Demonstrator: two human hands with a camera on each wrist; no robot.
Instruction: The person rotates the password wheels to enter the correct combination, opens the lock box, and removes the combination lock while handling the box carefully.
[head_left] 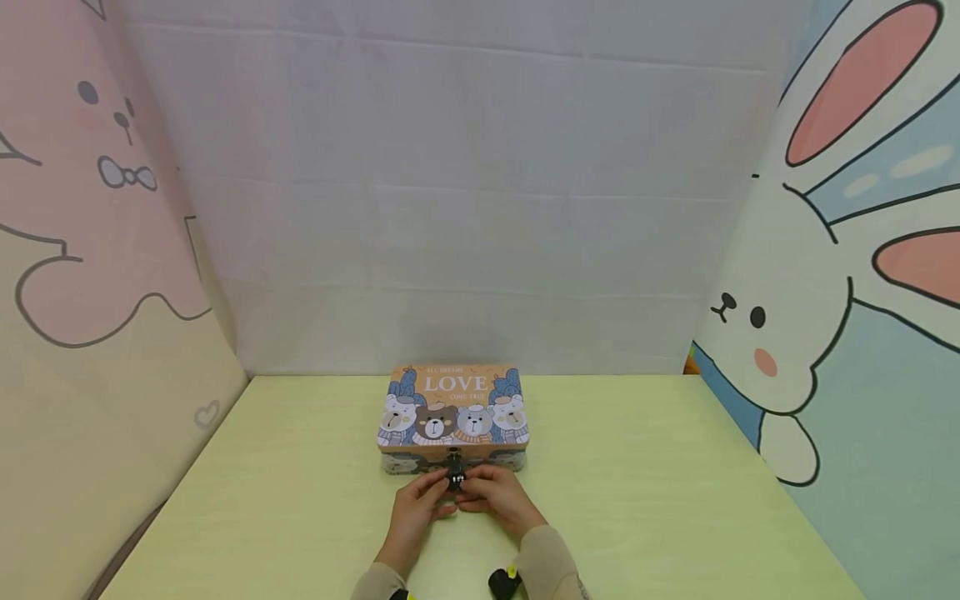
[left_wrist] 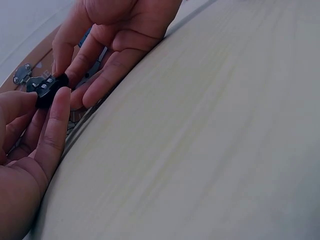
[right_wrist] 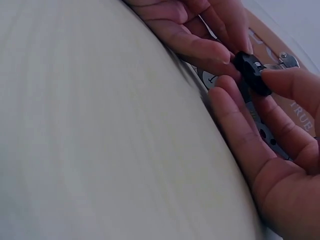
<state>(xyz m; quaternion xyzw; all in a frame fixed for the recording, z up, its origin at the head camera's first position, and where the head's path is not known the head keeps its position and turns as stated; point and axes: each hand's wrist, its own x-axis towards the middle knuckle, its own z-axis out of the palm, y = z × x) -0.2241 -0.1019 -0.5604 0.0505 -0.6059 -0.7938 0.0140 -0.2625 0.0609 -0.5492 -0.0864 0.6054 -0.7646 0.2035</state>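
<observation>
A small black combination padlock (head_left: 456,477) hangs at the metal clasp (left_wrist: 22,74) on the front of a tin box (head_left: 453,408). The box has an orange lid with cartoon bears and the word LOVE. My left hand (head_left: 414,512) pinches the padlock from the left, thumb and fingers on its edge. From the other side, my right hand (head_left: 504,500) pinches it too. Pale number wheels show on the padlock's face (left_wrist: 46,85) in the left wrist view. Fingers cover part of the lock, so whether its shackle is fastened I cannot tell.
The box stands on a pale yellow-green table (head_left: 637,467), near the white back curtain (head_left: 480,183). Cartoon-printed panels rise at the left (head_left: 112,275) and right (head_left: 810,333). A black wrist device (head_left: 504,583) sits by the right sleeve.
</observation>
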